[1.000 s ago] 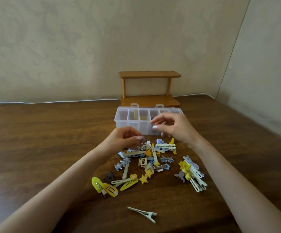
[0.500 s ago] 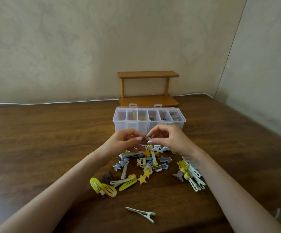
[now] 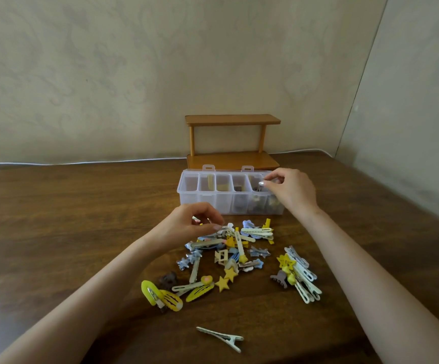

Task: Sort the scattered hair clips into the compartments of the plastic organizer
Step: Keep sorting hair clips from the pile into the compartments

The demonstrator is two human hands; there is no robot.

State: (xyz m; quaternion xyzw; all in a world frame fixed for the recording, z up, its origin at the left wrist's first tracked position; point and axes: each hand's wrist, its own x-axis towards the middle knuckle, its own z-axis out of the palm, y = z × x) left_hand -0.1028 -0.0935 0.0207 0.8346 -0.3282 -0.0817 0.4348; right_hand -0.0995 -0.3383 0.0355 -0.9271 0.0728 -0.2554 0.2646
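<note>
Dark wooden table (image 3: 81, 232) carries the plastic organizer (image 3: 205, 203), a wooden shelf (image 3: 232, 143) just behind it. My right hand (image 3: 290, 191) pinches a small silvery clip (image 3: 261, 183) above the organizer's right-end compartments; released off-centre, I judge it could straddle a divider or drop into the wrong bin. My left hand (image 3: 189, 228) curls over the hair clips (image 3: 239, 246) heaped just in front of the organizer; whether it grips one, I cannot tell. Room to move lies left of the organizer; the shelf closes the back.

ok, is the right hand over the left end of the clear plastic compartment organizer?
No, the right hand is above the two rightmost compartments of the clear plastic compartment organizer, far from its left end.
</note>
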